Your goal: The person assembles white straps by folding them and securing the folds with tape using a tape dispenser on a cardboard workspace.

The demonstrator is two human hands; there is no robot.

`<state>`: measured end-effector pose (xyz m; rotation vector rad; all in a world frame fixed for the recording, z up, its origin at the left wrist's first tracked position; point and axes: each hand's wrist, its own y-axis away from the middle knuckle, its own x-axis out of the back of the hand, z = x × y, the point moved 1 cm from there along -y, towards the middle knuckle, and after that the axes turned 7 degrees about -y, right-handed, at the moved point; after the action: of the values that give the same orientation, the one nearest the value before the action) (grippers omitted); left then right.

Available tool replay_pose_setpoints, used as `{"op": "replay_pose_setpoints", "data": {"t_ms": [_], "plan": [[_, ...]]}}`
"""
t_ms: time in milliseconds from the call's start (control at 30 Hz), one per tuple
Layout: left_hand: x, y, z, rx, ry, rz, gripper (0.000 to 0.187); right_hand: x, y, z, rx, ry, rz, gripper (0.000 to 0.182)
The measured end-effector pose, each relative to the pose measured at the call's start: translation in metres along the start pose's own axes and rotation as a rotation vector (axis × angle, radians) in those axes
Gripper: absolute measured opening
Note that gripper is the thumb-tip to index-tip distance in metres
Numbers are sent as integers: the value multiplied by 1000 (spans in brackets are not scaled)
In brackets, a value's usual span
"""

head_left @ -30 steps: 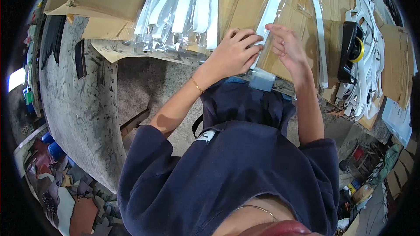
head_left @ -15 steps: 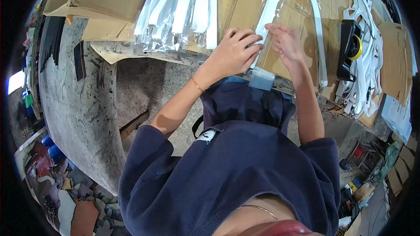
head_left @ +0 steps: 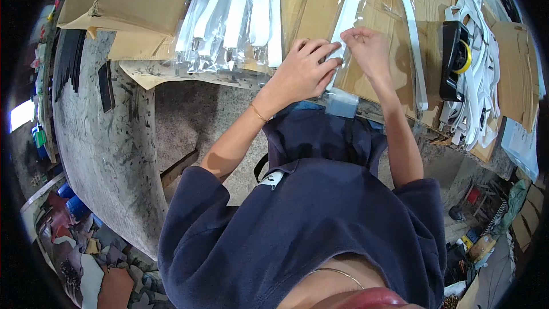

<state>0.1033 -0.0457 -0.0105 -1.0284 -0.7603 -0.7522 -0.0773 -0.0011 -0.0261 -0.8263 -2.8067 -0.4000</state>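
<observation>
A long white strap [head_left: 350, 6] in a clear plastic sleeve lies lengthwise on the cardboard in front of me. My left hand [head_left: 306, 68] is over its near end, fingers bent and pressed on the strap and sleeve. At the strap's right edge is my right hand [head_left: 370, 51], thumb and fingers closed in a pinch. What sits between those fingertips is too small to make out. A clear plastic flap [head_left: 342, 105] hangs over the table edge below the hands. Further right, a second white strap [head_left: 413, 40] lies in its own sleeve.
Several bagged white straps [head_left: 237, 11] lie to the left beside an open cardboard box [head_left: 134, 3]. On the right are a black tape dispenser [head_left: 452, 74] with a yellow core and a heap of loose white straps [head_left: 477, 80]. Scraps [head_left: 114, 286] cover the floor at lower left.
My right hand has shifted slightly left, its fingers now curled closer together at the strap's edge. The left hand stays in nearly the same place. The whole view has shifted slightly.
</observation>
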Motion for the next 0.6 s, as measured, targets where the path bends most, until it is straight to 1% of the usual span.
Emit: {"op": "replay_pose_setpoints", "data": {"t_ms": [67, 100, 167, 200, 267, 300, 367, 467, 500, 567, 600], "plan": [[0, 0, 0, 0, 2, -1, 20, 3, 4, -19, 59, 390, -1, 36], [0, 0, 0, 0, 0, -3, 20, 5, 6, -26, 62, 390, 1, 36], [0, 0, -1, 0, -5, -1, 20, 7, 6, -36, 55, 355, 97, 39], [1, 0, 0, 2, -1, 0, 21, 9, 5, -33, 55, 353, 99, 39], [1, -1, 0, -5, 6, 1, 21, 12, 0, -28, 106, 280, 43, 43], [1, -1, 0, -10, -2, 5, 20, 14, 0, -27, 106, 279, 49, 43], [1, -1, 1, -22, -11, 6, 19, 8, 3, -36, 8, 377, -34, 50], [2, -2, 1, -29, -16, -11, 19, 6, 2, -39, -6, 447, -25, 54], [0, -1, 0, -19, -19, -13, 20, 5, 0, -35, 0, 443, -11, 54], [3, -5, 2, -44, -15, -15, 21, 2, 0, -24, 132, 405, 37, 57], [5, -7, 3, -19, -35, -59, 22, 4, 3, -21, 115, 386, 38, 53]]}}
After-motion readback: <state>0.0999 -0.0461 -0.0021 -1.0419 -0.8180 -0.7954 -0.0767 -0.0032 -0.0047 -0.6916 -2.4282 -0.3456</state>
